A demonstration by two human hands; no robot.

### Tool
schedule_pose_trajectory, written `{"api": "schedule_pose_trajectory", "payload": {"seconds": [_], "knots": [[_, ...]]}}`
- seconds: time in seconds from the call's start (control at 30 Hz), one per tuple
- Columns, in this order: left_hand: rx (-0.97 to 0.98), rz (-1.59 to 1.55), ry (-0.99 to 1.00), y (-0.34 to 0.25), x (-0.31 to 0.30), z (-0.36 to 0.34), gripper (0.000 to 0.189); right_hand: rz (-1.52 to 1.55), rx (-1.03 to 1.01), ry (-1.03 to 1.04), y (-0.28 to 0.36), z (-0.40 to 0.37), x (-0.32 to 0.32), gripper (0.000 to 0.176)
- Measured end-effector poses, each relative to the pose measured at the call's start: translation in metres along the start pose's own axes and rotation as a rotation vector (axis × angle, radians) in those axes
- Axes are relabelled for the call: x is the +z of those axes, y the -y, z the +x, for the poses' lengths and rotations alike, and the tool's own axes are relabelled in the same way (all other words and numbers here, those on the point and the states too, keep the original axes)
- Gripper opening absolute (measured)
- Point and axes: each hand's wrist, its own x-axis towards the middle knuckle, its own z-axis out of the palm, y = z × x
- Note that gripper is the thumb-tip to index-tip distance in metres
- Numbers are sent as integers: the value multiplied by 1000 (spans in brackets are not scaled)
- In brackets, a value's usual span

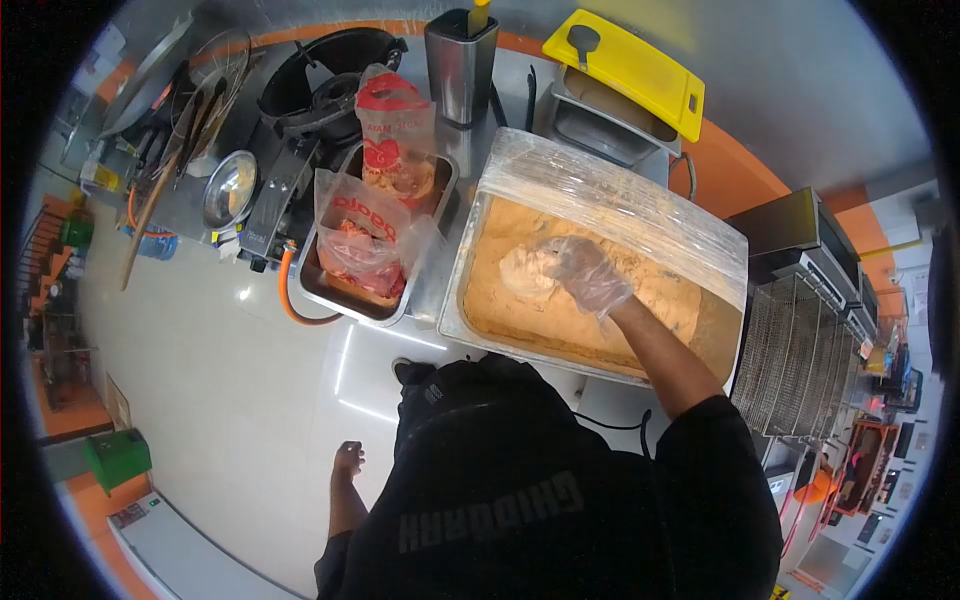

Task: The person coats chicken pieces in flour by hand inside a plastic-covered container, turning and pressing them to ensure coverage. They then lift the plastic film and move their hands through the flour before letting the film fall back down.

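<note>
A: Status?
B: Plastic wrap (600, 200) off the front of the big tray (458, 322), on at the back. One pale lump (527, 274) in the orange powder (500, 325), looks part coated. Bagged meat (365, 262) in the steel pan (382, 322) looks uncoated.
A: Hands?
B: Gloved right hand (590, 275): fingers bent against the lump, can't tell if gripping. Left hand (349, 458): low, away from counter, fingers part curled, can't tell if clenched.
</note>
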Motion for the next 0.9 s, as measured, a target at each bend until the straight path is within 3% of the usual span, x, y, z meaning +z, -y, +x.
{"api": "schedule_pose_trajectory", "payload": {"seconds": [0.03, 0.07, 0.13, 0.23, 0.37, 0.53, 0.67, 0.73, 0.87, 0.9], "knots": [[19, -4, -3, -5, -3, 8, 31, 189, -192, -130, 2, 4, 1, 31], [19, -6, -21, -6, -3, 14, 30, 180, -212, -130, 5, 6, -6, 31], [38, -19, -48, 0, -4, 17, 28, -471, -80, -112, 55, -2, -15, 26], [73, -109, 23, -13, -13, 19, 26, -430, -83, -117, 41, -4, -17, 27], [177, -29, -85, -26, -8, 9, 26, -346, -43, -140, 36, -9, -10, 29], [111, -52, -49, -26, -7, 4, 24, -799, -354, 61, 45, -9, -14, 28], [66, -1, -60, -26, -4, 2, 24, -678, -414, -13, 29, -11, -19, 28], [59, 8, -67, -19, -6, -1, 24, -638, -253, -104, 13, -7, -14, 24], [54, 10, -55, -21, -11, 8, 27, -726, -350, -40, 30, -1, -20, 18], [74, -6, -54, -18, -11, 3, 28, -476, -131, -58, 34, 3, -19, 15]]}}
